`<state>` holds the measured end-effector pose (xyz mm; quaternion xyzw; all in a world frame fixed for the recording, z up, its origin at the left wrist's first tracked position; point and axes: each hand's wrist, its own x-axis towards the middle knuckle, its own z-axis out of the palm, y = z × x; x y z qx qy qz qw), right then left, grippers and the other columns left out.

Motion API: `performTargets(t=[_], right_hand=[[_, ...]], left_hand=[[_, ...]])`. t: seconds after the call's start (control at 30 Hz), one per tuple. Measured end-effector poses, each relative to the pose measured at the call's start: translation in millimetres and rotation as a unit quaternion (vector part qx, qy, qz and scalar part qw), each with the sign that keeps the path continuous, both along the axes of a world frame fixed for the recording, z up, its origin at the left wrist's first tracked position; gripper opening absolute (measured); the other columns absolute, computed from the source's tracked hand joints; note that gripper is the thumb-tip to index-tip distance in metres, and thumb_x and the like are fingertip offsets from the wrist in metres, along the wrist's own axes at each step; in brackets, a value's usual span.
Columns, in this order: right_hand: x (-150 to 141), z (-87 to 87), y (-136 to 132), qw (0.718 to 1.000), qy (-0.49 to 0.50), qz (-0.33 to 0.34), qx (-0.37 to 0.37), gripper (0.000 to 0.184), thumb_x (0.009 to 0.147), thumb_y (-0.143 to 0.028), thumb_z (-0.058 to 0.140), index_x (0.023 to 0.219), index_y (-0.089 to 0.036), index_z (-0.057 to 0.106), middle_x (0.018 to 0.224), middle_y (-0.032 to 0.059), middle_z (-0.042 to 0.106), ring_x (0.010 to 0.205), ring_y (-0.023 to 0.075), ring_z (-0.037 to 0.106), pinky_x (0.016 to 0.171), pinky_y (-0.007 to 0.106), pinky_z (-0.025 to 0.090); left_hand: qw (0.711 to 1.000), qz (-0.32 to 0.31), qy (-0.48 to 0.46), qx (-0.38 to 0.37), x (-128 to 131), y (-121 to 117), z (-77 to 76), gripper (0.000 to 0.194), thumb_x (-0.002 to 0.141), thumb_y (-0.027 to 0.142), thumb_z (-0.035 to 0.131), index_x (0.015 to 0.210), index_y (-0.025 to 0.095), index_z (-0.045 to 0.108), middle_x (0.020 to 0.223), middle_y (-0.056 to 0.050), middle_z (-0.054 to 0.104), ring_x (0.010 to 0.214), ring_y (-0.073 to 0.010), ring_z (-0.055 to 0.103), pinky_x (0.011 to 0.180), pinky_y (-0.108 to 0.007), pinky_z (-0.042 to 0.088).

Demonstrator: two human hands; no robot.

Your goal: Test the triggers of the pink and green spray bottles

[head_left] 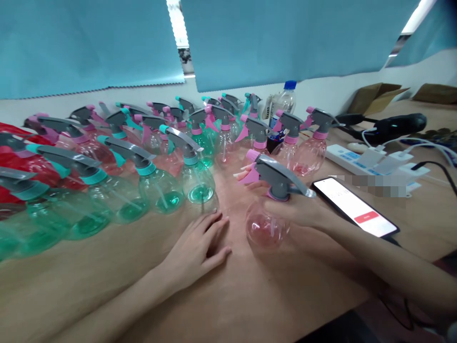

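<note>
My right hand (pixel 296 209) is wrapped round the neck of a pink spray bottle (pixel 266 228) with a grey and pink trigger head, its nozzle turned to the left. The bottle is see-through, and its base is close to the table. My left hand (pixel 200 243) lies on the wooden table, fingers stretched and slightly bent, holding nothing. Just beyond its fingertips stands a green spray bottle (pixel 198 181) with a grey and teal head. Behind my right hand is another pink spray bottle (pixel 310 150).
Several green and pink spray bottles crowd the left and back of the table (pixel 228 305). On the right lie a lit phone (pixel 357 207) and a power strip (pixel 346 157) with chargers and cables. A blue-capped plastic bottle (pixel 287 100) and a cardboard box (pixel 374 97) stand farther back.
</note>
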<state>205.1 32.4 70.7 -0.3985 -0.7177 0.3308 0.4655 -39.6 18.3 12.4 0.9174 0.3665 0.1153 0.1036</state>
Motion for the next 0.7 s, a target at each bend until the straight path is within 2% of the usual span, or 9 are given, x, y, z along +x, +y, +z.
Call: performTargets(t=[0.13,0.3,0.47,0.7], right_hand=[[3.0,-1.3,1.4,0.999,-0.003,-0.025,-0.021,0.053,0.063,-0.014,0.048,0.114,-0.025,0.057,0.092,0.0022,0.069,0.089,0.0212,0.069,0.076,0.034,0.057],[4.3,-2.7,1.8,0.999,-0.029,-0.03,-0.028,0.062,0.062,-0.016,0.048,0.123,-0.025,0.055,0.098,0.0037,0.071,0.087,0.0234,0.069,0.075,0.038,0.057],[4.8,-1.4,1.3,0.997,-0.041,-0.031,-0.052,0.06,0.064,-0.017,0.05,0.123,-0.025,0.055,0.1,0.0049,0.072,0.088,0.0247,0.07,0.075,0.039,0.056],[4.3,2.1,2.0,0.999,-0.04,0.003,-0.027,0.059,0.065,-0.013,0.048,0.122,-0.027,0.057,0.101,0.0017,0.072,0.094,0.0226,0.069,0.081,0.037,0.056]], left_hand=[[1.0,0.001,0.002,0.006,-0.1,-0.1,-1.4,0.049,0.092,0.039,0.052,0.136,0.018,0.045,0.142,-0.015,0.045,0.128,-0.0314,0.043,0.102,-0.051,0.038],[1.0,0.006,0.01,0.012,0.2,-0.5,-2.7,0.049,0.092,0.041,0.051,0.135,0.018,0.045,0.142,-0.014,0.045,0.129,-0.031,0.042,0.103,-0.051,0.038],[1.0,0.007,0.017,0.012,0.3,-0.1,-2.5,0.05,0.093,0.043,0.05,0.136,0.018,0.046,0.144,-0.014,0.044,0.13,-0.0308,0.041,0.104,-0.05,0.038],[0.999,0.008,0.026,0.021,0.0,0.0,-3.8,0.048,0.094,0.042,0.049,0.135,0.016,0.046,0.143,-0.014,0.044,0.13,-0.0304,0.041,0.104,-0.05,0.038]])
